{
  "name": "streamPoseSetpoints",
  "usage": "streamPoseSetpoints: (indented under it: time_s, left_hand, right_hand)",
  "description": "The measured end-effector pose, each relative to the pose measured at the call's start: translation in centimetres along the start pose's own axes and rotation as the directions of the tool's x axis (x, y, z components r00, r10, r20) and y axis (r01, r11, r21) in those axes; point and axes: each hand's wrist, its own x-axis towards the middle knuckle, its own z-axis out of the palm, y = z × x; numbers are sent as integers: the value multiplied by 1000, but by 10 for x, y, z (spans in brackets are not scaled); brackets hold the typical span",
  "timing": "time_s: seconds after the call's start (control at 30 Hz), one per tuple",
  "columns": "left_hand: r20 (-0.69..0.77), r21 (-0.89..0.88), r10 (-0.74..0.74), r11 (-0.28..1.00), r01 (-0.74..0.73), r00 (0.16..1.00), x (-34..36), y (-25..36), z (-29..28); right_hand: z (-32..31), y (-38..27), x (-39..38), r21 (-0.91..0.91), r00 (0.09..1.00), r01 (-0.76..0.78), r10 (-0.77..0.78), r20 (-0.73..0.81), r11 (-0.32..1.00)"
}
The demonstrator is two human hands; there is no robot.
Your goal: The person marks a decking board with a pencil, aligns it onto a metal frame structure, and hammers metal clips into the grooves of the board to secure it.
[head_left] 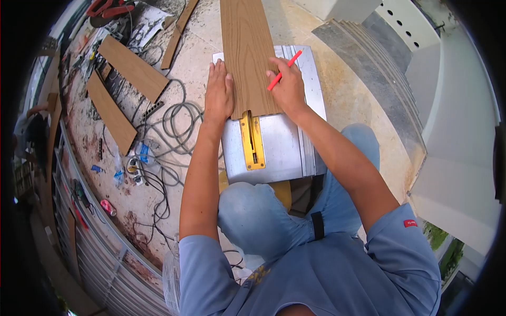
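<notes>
A long wood-grain plank (246, 58) lies on the silver table of a table saw (282, 145), its near end at the yellow blade insert (253, 141). A thin blade edge shows in the insert's slot, right at the plank's end. My left hand (218, 94) rests flat along the plank's left edge, fingers stretched forward and thumb against the board. On the right edge sits my right hand (289, 88), with a red pencil (284, 70) pinched between its fingers. The pencil slants up to the right, over the saw table.
Cut planks (133, 68) lie on the dusty floor at the left, among tangled black cables (179, 124). A red can (108, 207) stands near the metal railing (100, 231). Red-handled tools (108, 8) are at the far left. Grey steps (374, 68) curve along the right.
</notes>
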Motion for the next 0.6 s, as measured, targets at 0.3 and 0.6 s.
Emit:
streamPoseSetpoints:
  time_s: [0.3,0.6]
  left_hand:
    - [-4,61,-23,998,23,1000,5,10,5]
    - [-28,157,-38,987,42,999,3,14,5]
  right_hand:
    - [-1,5,7,29,999,30,-28,-42,999]
    - [-4,4,10,57,1000,-20,19,23,998]
